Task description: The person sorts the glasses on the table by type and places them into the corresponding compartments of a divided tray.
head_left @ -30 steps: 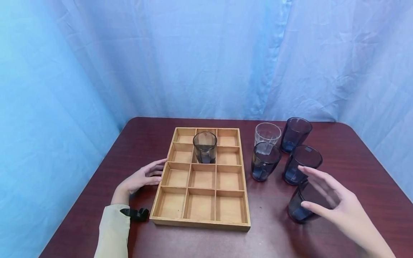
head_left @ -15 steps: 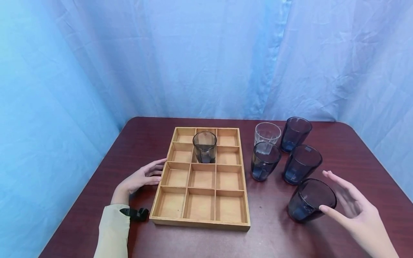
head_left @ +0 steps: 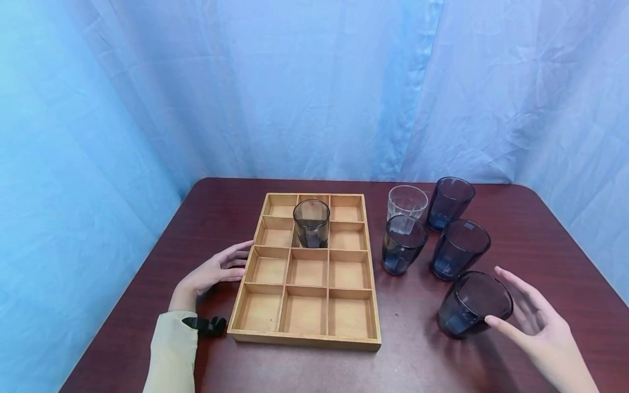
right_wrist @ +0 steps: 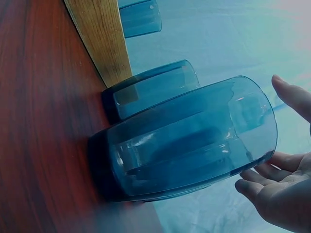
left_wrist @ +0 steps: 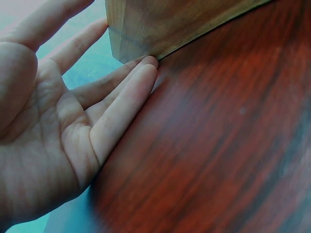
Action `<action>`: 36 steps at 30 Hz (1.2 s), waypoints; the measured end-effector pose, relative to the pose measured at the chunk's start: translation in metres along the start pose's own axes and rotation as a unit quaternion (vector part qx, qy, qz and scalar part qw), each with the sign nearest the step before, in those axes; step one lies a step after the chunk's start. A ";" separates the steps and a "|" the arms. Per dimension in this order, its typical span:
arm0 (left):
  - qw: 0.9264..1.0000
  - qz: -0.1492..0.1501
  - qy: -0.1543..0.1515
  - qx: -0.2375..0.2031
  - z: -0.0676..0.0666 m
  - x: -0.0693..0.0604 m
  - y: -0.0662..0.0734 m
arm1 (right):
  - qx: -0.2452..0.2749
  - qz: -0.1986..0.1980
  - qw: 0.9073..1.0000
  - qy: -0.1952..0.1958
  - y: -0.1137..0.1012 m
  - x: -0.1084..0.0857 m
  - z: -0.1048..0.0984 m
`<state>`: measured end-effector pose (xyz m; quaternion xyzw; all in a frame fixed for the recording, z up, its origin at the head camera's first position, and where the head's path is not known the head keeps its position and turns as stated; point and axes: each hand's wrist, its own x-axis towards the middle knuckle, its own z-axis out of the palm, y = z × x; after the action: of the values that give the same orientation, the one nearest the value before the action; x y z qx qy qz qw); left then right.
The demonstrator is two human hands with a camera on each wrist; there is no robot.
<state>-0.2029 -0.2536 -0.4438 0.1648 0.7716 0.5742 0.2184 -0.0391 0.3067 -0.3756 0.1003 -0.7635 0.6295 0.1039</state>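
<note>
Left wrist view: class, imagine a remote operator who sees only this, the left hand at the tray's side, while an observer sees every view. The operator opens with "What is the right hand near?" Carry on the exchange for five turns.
Observer: The right hand is beside the nearest dark glass; I can't tell whether they touch.
Operator: Does the tray hold anything?
Observer: One tinted glass, in the middle column, second row from the far end.
Operator: What else stands on the table?
Observer: Besides that nearest one, four glasses: three more dark ones and a clear glass.
</note>
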 end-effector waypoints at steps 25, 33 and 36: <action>1.000 0.010 -0.005 0.004 -0.001 -0.001 -0.001 | -0.018 0.099 0.995 0.003 0.021 -0.005 0.001; 1.000 0.009 -0.004 0.003 -0.001 -0.001 -0.001 | -0.047 0.053 0.997 0.024 0.020 -0.005 0.009; 1.000 0.008 -0.005 0.003 -0.001 -0.001 0.000 | -0.080 0.070 0.993 0.046 0.018 -0.005 0.011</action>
<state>-0.2020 -0.2551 -0.4437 0.1745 0.7707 0.5730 0.2172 -0.0400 0.2994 -0.3955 0.0088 -0.8110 0.5758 0.1028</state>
